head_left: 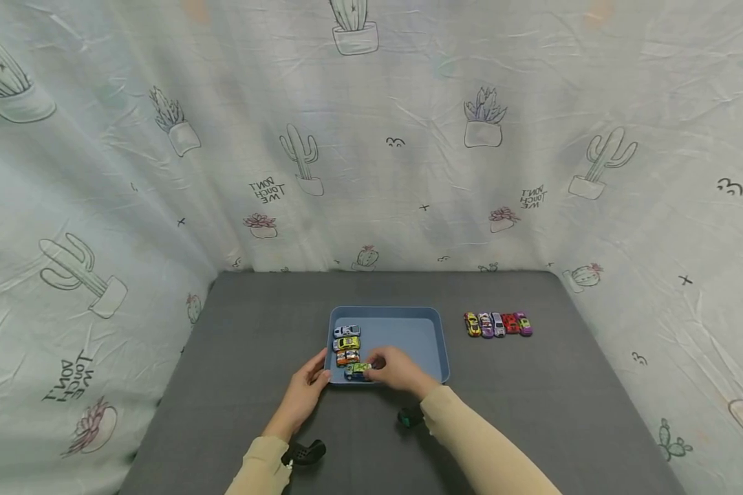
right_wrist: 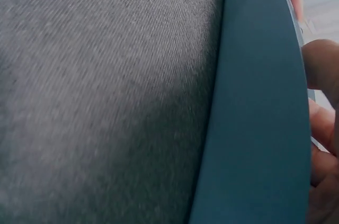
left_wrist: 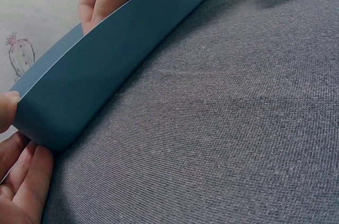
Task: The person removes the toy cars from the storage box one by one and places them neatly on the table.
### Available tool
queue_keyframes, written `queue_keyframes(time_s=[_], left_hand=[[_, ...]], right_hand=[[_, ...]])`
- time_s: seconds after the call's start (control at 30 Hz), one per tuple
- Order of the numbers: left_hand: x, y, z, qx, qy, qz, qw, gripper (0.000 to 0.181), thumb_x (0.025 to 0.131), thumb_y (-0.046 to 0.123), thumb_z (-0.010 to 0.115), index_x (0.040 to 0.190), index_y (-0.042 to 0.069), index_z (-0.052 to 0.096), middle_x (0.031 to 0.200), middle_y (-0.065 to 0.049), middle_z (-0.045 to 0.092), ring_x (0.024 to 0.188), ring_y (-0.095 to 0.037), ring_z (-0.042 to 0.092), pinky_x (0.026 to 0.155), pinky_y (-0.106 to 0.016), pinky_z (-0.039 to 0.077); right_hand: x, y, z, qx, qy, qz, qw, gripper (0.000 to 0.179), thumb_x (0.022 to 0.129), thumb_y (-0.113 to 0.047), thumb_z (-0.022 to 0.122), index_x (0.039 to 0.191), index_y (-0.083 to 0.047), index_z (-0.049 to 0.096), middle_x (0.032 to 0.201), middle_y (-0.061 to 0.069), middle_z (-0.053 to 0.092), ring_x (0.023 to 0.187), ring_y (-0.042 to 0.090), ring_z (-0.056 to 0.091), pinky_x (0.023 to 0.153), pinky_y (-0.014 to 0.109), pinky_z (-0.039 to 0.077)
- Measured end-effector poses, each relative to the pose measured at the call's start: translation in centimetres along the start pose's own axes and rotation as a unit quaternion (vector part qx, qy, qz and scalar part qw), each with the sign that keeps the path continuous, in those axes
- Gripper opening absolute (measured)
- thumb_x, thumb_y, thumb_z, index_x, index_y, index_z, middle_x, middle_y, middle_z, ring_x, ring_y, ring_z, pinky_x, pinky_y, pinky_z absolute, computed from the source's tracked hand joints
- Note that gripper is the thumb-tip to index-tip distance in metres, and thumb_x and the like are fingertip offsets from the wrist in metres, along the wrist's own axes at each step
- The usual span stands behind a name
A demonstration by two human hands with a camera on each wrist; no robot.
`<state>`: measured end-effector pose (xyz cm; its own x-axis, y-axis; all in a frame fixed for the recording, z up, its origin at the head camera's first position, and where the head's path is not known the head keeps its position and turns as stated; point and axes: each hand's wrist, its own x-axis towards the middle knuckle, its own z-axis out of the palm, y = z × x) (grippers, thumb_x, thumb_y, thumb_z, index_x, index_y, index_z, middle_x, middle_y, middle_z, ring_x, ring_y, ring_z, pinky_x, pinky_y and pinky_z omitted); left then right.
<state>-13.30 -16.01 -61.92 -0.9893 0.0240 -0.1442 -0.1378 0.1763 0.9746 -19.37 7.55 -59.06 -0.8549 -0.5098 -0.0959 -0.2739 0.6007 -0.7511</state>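
Near the tray's near-left corner, inside it: green toy car point(head_left: 358, 371), right hand point(head_left: 399, 370) on it, thumb and fingers pinching its right end. Whether the car touches the tray floor, can't tell; both wrist views have it hidden behind the tray wall. It sits a bit further right than the three above it, so placement looks nearly done but not released.

Same left side of the tray, going toward the far-left corner: orange-and-white car point(head_left: 348, 357), yellow car point(head_left: 347, 343), silver-blue car point(head_left: 347, 331). All lie crosswise in a column by the left wall, no hand on them; I'd call those three done. Rest of the tray floor, middle to right edge, holds no cars.

Blue tray point(head_left: 411, 337) rests on the desk point(head_left: 266, 302). Left hand point(head_left: 303, 392) holds its near-left corner, thumb on the rim, fingers round the outside, low by the base in the left wrist view; probably steadying it.

Off the tray's right edge, toward the desk's far-right corner, five cars side by side: yellow-and-red point(head_left: 472, 324), white-and-purple point(head_left: 486, 325), silver point(head_left: 498, 325), red point(head_left: 510, 324), purple-and-green point(head_left: 523, 324). Untouched by either hand; if they go in too, roughly half remains.

Beyond the desk's far edge, cactus-print curtain point(head_left: 359, 172).
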Motion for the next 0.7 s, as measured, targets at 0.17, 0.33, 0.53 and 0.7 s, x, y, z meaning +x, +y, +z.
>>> queue_keyframes(time_s=[0.17,0.33,0.53,0.7], left_hand=[[0.0,0.3,0.0,-0.001,-0.004,-0.003,1.0,0.054,0.1,0.017,0.055,0.15,0.022,0.038,0.147,-0.011,0.043,0.127,-0.028,0.047,0.102,-0.048,0.04],[-0.6,2.0,0.1,-0.002,-0.005,-0.008,1.0,0.053,0.1,0.01,0.054,0.15,0.015,0.037,0.147,-0.016,0.043,0.126,-0.031,0.047,0.101,-0.049,0.04],[-1.6,4.0,0.2,0.009,-0.004,-0.006,0.9999,0.052,0.1,0.007,0.053,0.15,0.009,0.037,0.146,-0.018,0.043,0.126,-0.033,0.048,0.101,-0.049,0.041],[-0.7,1.9,0.0,0.003,-0.002,-0.002,1.0,0.053,0.1,0.011,0.055,0.15,0.017,0.038,0.147,-0.014,0.043,0.126,-0.03,0.047,0.101,-0.048,0.042]], right_hand=[[-1.0,0.0,-0.8,0.012,0.011,0.019,0.9997,0.015,0.087,-0.028,0.073,0.09,-0.017,0.063,0.083,-0.008,0.059,0.076,0.009,0.055,0.068,0.03,0.048],[-1.8,0.2,-2.1,0.027,0.045,0.025,0.9983,0.02,0.088,-0.032,0.072,0.094,-0.017,0.061,0.087,-0.005,0.058,0.078,0.012,0.054,0.065,0.031,0.047],[-3.0,0.7,-4.5,0.036,0.132,0.038,0.9898,0.017,0.087,-0.032,0.073,0.094,-0.021,0.061,0.091,-0.003,0.058,0.084,0.016,0.053,0.067,0.034,0.045],[-4.1,1.9,-6.3,0.042,0.206,0.054,0.9761,0.018,0.086,-0.031,0.074,0.093,-0.022,0.061,0.09,0.001,0.058,0.083,0.018,0.051,0.067,0.035,0.044]])
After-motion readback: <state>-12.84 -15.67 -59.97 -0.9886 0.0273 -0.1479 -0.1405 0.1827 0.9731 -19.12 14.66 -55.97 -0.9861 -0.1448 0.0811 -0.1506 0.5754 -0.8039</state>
